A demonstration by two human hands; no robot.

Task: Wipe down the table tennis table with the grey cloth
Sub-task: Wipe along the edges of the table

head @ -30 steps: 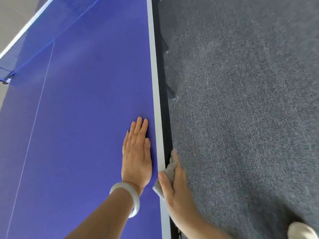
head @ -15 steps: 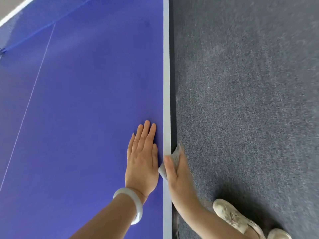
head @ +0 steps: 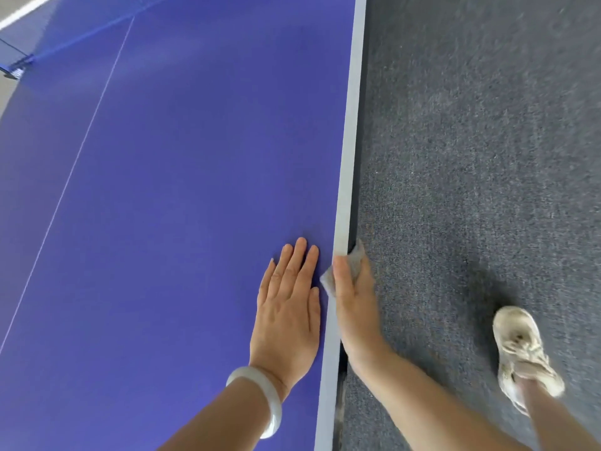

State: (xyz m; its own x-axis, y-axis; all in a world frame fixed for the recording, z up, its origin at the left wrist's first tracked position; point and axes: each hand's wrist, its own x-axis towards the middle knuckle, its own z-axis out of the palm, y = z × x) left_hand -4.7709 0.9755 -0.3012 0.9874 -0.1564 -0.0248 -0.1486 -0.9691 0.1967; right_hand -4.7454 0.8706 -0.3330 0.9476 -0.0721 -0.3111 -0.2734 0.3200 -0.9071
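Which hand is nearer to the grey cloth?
Right. The right hand grips the grey cloth against the table edge; the left hand lies flat on top, just left of it.

Games room: blue table tennis table (head: 182,177), net (head: 29,50), grey carpet (head: 481,157).

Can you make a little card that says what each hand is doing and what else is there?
left hand: flat on the blue table, fingers straight
right hand: grips the grey cloth over the table's white edge
bracelet: pale, at the left hand's wrist
floor: grey carpet, with a white shoe on it
net: far off, top left of the view
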